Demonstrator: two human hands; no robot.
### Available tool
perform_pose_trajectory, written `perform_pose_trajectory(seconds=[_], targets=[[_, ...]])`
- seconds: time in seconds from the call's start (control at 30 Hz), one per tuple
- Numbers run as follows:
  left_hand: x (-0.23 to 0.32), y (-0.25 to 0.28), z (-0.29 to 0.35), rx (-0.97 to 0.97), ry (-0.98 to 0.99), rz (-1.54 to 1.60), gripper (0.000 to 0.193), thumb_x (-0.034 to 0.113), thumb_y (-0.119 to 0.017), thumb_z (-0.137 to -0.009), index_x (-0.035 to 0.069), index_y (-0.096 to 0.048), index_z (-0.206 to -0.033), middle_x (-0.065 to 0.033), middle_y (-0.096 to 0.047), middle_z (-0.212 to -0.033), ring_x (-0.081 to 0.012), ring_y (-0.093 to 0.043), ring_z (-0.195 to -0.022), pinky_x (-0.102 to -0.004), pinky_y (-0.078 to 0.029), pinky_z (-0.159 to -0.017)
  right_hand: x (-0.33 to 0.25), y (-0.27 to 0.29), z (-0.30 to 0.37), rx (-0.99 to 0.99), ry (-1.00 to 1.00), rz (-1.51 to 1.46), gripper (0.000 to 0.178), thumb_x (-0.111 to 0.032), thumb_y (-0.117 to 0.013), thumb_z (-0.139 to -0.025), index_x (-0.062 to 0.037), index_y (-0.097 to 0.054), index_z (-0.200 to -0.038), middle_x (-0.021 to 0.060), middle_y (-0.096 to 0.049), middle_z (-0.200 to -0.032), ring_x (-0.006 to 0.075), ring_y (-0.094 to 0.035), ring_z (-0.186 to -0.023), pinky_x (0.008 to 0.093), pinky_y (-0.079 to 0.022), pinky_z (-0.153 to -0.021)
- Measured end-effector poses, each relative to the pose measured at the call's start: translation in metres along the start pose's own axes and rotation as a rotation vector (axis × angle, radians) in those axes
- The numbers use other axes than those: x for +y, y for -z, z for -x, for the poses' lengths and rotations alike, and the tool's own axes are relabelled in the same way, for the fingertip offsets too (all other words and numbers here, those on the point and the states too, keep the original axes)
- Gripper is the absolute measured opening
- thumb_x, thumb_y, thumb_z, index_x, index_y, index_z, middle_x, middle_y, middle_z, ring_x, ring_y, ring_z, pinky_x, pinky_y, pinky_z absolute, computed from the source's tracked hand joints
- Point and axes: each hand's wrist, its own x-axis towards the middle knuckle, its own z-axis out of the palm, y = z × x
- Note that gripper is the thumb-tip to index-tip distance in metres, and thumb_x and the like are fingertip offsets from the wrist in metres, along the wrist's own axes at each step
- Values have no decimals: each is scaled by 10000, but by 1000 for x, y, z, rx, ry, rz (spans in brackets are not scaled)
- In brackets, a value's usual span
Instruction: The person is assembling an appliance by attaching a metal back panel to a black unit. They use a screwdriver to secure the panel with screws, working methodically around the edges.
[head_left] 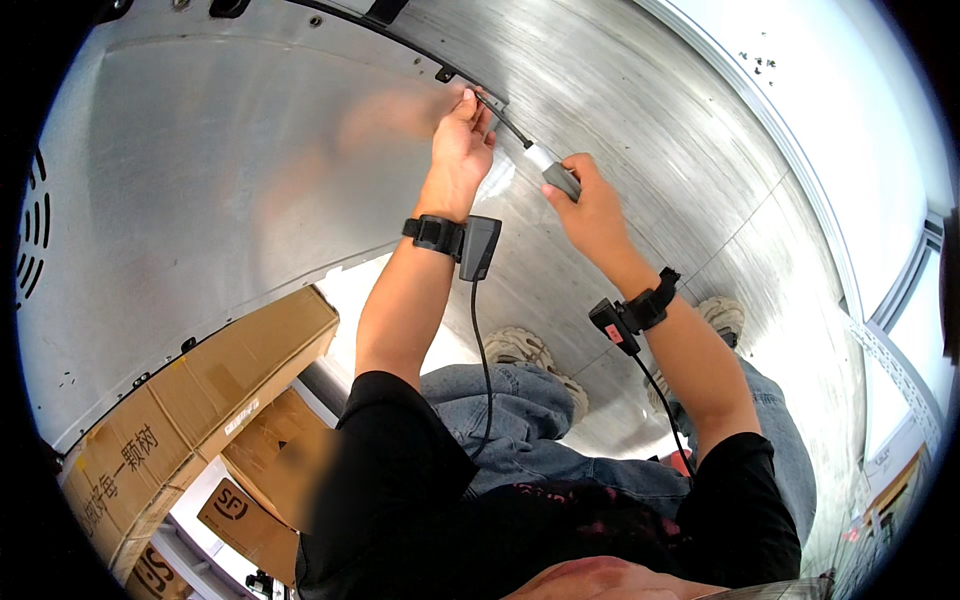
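Note:
My right hand (pixel 592 212) is closed round the grey handle of a screwdriver (pixel 552 172) with a white collar. Its long dark shaft slants up and left to the corner of a large silver metal panel (pixel 220 150). At that corner my left hand (pixel 464 145) has its thumb and fingers drawn together around the shaft's tip, against the panel's edge. Whatever lies between those fingertips is too small to make out. Black mounting tabs and small holes run along the panel's far edge.
Large cardboard boxes (pixel 215 365) stand under the panel's near edge at left. A long white surface (pixel 830 110) borders the grey plank floor (pixel 640 110) on the right. Black straps with small cabled boxes sit on both wrists, their cables hanging towards my lap.

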Motion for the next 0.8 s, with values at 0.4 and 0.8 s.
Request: perform_pose_trajectory(seconds=[0.4, 0.8], targets=[[3, -1, 3, -12, 25, 72, 91, 238, -581, -887, 194, -636, -944, 68, -558, -915, -102, -464, -901, -356, -253, -895, -11, 1, 3, 142, 104, 125, 352, -116, -705, -738, -50, -498, -1016, 185, -593, -893, 358, -586, -833, 408, -466, -699], [4, -5, 6, -15, 14, 101, 102, 201, -549, -903, 153, -632, -938, 50, -602, -934, -108, -497, -862, -295, -323, -810, -1, 10, -3, 138, -114, -247, 282, -168, -673, -812, -4, -557, -1010, 78, -578, -875, 173, -557, -721, 311, -475, -641]])
